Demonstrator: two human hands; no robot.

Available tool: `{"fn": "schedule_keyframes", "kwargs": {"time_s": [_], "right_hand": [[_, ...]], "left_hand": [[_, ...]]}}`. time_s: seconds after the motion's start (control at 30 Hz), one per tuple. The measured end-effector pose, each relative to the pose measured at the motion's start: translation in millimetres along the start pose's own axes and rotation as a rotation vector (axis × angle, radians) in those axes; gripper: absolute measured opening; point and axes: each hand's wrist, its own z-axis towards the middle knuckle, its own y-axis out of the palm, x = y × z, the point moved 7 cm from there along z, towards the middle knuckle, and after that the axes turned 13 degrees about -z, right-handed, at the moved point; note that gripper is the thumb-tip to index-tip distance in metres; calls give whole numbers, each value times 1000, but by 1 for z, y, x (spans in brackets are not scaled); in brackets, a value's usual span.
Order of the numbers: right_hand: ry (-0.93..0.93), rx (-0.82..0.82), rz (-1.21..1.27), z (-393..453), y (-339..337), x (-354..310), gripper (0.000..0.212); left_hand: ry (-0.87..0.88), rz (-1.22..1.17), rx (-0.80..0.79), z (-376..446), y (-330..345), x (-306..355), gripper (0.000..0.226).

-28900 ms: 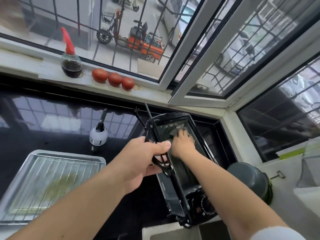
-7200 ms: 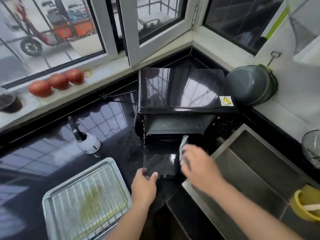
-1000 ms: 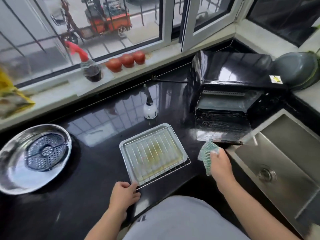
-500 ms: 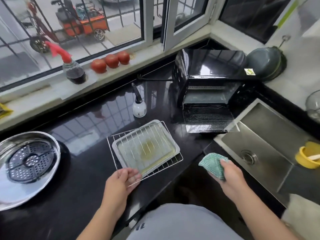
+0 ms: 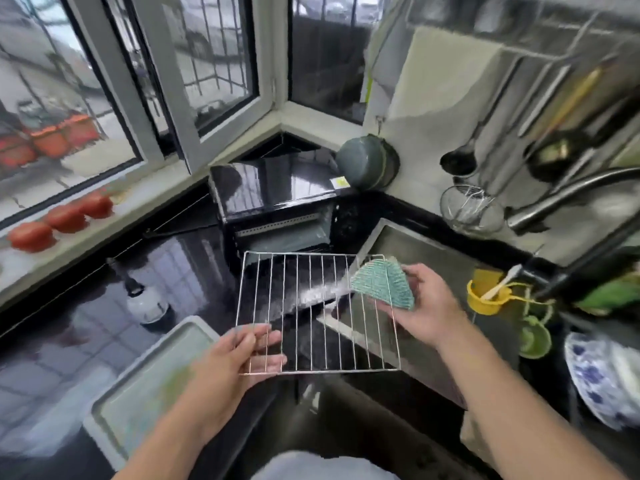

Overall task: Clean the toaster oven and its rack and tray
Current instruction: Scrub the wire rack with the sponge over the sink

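Left hand (image 5: 235, 358) pinched the near left corner of the rack (image 5: 311, 313), thumb on top and fingers curled beneath the wires. Right hand (image 5: 424, 306) held a green cloth (image 5: 382, 284) against the rack's far right corner, fingers curled round cloth and frame together. The rack hung in the air, roughly level, above the table (image 5: 104, 306) edge and the left rim of the sink (image 5: 433, 258). Its wires ran near to far; its longer side ran left to right.

Beyond the rack stood the oven (image 5: 273, 192), its open mouth facing the person; the door lay down behind the rack's wires. The tray (image 5: 145, 382) lay on the table at near left, a greenish smear on its floor, its long axis running near left to far right, its far end just beside the left hand. A small white bottle (image 5: 145, 304) stood on the table left of the rack. Three tomatoes (image 5: 62, 218) sat in a row on the window sill at far left. A grey pot (image 5: 367, 161) hung on the wall right of the oven. A yellow cup (image 5: 485, 297) sat on the right of the sink, a patterned plate (image 5: 595, 372) at near right. The picture was blurred.
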Motion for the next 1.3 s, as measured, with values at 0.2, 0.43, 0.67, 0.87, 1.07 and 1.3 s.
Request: {"fn": "schedule_keyframes", "kwargs": {"time_s": [0.2, 0.43, 0.67, 0.87, 1.07, 1.3], "right_hand": [[-146, -74, -378, 24, -78, -78, 37], [-201, 497, -882, 41, -161, -109, 36], [-54, 40, -369, 55, -157, -81, 26], [2, 539, -636, 52, -164, -83, 40], [-80, 245, -306, 54, -129, -93, 25], [-50, 472, -492, 55, -117, -100, 36]], "left_hand": [[-94, 75, -158, 39, 108, -31, 29], [-128, 102, -163, 58, 179, -78, 28], [-186, 37, -79, 89, 178, -74, 27], [-244, 189, -214, 117, 185, -59, 26], [-216, 259, -286, 141, 180, -21, 28], [-242, 254, -357, 155, 182, -5, 25]]}}
